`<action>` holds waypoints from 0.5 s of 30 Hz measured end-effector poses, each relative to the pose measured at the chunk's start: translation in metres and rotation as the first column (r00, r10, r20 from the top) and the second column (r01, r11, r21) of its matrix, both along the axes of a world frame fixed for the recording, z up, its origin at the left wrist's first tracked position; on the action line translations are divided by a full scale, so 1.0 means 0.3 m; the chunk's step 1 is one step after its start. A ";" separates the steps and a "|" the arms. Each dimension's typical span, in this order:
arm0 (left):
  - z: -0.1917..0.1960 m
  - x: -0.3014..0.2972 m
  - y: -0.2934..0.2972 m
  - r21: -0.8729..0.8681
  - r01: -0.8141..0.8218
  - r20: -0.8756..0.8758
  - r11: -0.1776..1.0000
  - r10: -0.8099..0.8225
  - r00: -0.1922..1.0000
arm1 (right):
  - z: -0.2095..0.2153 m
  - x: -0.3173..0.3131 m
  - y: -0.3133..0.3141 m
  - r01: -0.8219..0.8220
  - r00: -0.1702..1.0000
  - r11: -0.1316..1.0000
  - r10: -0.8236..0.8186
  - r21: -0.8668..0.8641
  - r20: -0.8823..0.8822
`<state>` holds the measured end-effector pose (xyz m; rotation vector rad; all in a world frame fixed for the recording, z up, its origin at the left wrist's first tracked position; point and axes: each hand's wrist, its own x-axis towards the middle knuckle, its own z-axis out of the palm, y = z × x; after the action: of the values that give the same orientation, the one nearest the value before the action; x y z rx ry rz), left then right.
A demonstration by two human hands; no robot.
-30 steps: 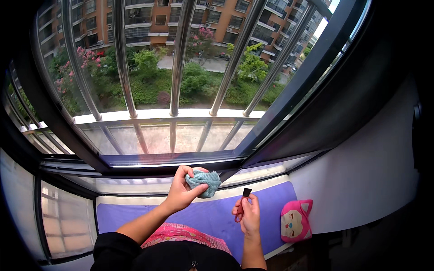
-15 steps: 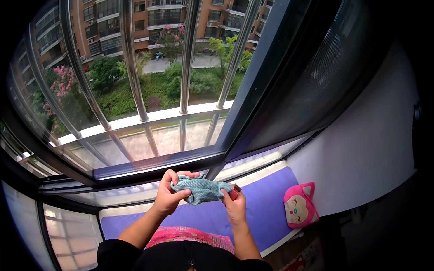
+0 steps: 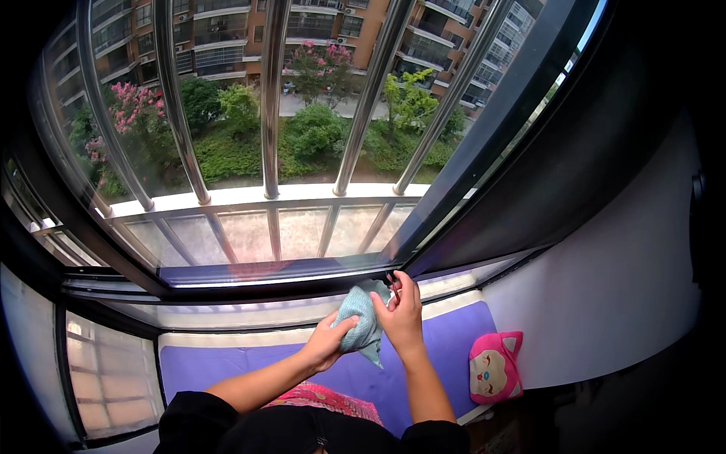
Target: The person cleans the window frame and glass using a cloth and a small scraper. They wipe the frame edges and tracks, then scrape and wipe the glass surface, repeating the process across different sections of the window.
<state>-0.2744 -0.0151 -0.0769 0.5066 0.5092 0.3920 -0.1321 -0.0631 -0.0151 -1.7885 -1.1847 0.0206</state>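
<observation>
My left hand [image 3: 330, 340] is closed on a light teal cloth [image 3: 361, 321], its thumb pressing on the front. The cloth is bunched, with a loose corner hanging down toward the purple mat. My right hand [image 3: 401, 314] is raised beside the cloth's right edge, close to the lower window frame [image 3: 302, 276]. Between its bent fingers shows a sliver of a small reddish-brown object [image 3: 395, 292], mostly hidden. The right thumb lies against or just in front of the cloth; I cannot tell whether it grips the fabric too.
Below the window runs a ledge with a purple mat [image 3: 249, 371]. A pink cushion with an animal face [image 3: 495, 367] stands at its right end. Metal bars [image 3: 270, 113] stand beyond the glass. A dark blind or screen [image 3: 522, 181] and a white wall [image 3: 605, 287] are at right.
Both hands have shifted right, the right one rising toward the window frame. The cloth, stretched sideways between the hands before, now hangs bunched from the left hand. The view has turned slightly.
</observation>
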 end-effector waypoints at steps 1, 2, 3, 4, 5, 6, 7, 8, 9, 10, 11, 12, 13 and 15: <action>0.001 0.028 0.000 -0.029 -0.074 0.002 0.997 0.074 0.997 | 0.005 0.008 -0.023 0.034 0.994 0.999 -0.036 -0.019 -0.101; 0.018 0.055 -0.004 -0.068 -0.100 -0.004 0.993 0.100 0.995 | -0.031 0.048 -0.060 0.018 1.000 1.000 -0.018 0.002 0.004; 0.003 0.065 -0.008 -0.031 -0.140 0.005 0.990 0.140 0.990 | -0.021 0.067 -0.083 -0.054 0.998 0.997 0.055 -0.060 0.006; -0.030 0.077 -0.017 0.005 -0.178 0.017 0.984 0.178 0.984 | 0.002 0.082 -0.105 -0.123 0.992 0.985 0.124 -0.123 0.004; -0.054 0.092 -0.027 0.037 -0.205 0.030 0.978 0.204 0.979 | 0.028 0.090 -0.125 -0.179 0.983 0.966 0.182 -0.188 -0.001; -0.060 0.089 -0.031 0.019 -0.216 0.024 0.976 0.216 0.976 | 0.074 0.069 -0.137 -0.217 0.965 0.939 0.165 -0.265 -0.204; -0.067 0.087 -0.028 0.029 -0.211 0.048 0.977 0.209 0.977 | 0.094 0.063 -0.143 -0.215 0.955 0.927 0.135 -0.308 -0.263; -0.069 0.083 -0.030 0.044 -0.202 0.073 0.978 0.199 0.977 | 0.116 0.063 -0.159 -0.212 0.942 0.914 0.098 -0.346 -0.320; -0.070 0.079 -0.030 0.058 -0.195 0.098 0.979 0.189 0.977 | 0.128 0.071 -0.170 -0.213 0.926 0.899 0.060 -0.384 -0.373; -0.069 0.071 -0.028 0.063 -0.182 0.122 0.981 0.173 0.977 | 0.106 0.093 -0.185 -0.257 0.908 0.893 0.092 -0.369 -0.409; -0.066 0.064 -0.024 0.064 -0.160 0.148 0.985 0.149 0.978 | 0.089 0.106 -0.204 -0.302 0.871 0.900 0.128 -0.313 -0.474; -0.059 0.060 -0.022 0.065 -0.140 0.174 0.988 0.127 0.977 | 0.075 0.115 -0.224 -0.344 0.829 0.904 0.167 -0.253 -0.534; -0.044 0.062 -0.020 0.056 -0.142 0.187 0.988 0.129 0.974 | 0.070 0.121 -0.239 -0.383 0.781 0.904 0.208 -0.189 -0.589; -0.011 0.068 -0.013 0.038 -0.153 0.205 0.988 0.142 0.969 | 0.084 0.119 -0.259 -0.380 0.674 0.920 0.204 -0.095 -0.710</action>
<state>-0.2540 -0.0190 -0.0803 0.4763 0.3417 0.5943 -0.0965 -0.1409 0.0100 -1.5302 -0.9090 0.9884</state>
